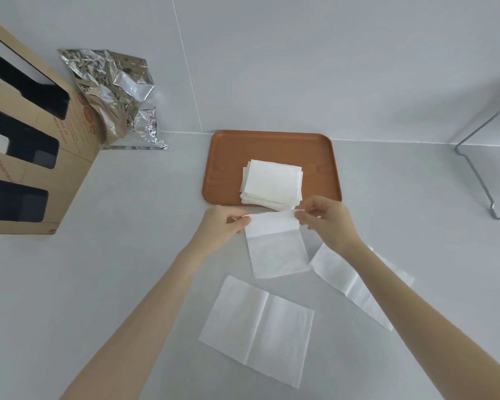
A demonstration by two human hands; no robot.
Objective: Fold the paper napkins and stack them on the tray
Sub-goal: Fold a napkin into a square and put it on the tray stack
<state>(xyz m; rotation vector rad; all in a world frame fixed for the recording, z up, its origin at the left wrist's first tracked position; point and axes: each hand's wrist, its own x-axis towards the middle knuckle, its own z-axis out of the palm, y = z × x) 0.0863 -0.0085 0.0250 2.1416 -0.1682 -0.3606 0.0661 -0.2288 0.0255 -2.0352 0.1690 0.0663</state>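
A brown tray (228, 157) lies on the grey counter with a stack of folded white napkins (272, 183) on its near right part. Just in front of the tray, a white napkin (276, 252) is held by its far corners. My left hand (223, 223) pinches the left corner and my right hand (326, 217) pinches the right one. Its far edge is lifted and curled over; the near part rests on the counter. An unfolded napkin (257, 327) lies flat near me. Another unfolded napkin (338, 272) lies partly under my right forearm.
A cardboard box (35, 157) with dark cut-outs stands at the left. Crumpled silver foil packaging (119, 93) leans beside it at the wall. A metal wire stand (485, 174) sits at the right edge. The wall rises right behind the tray.
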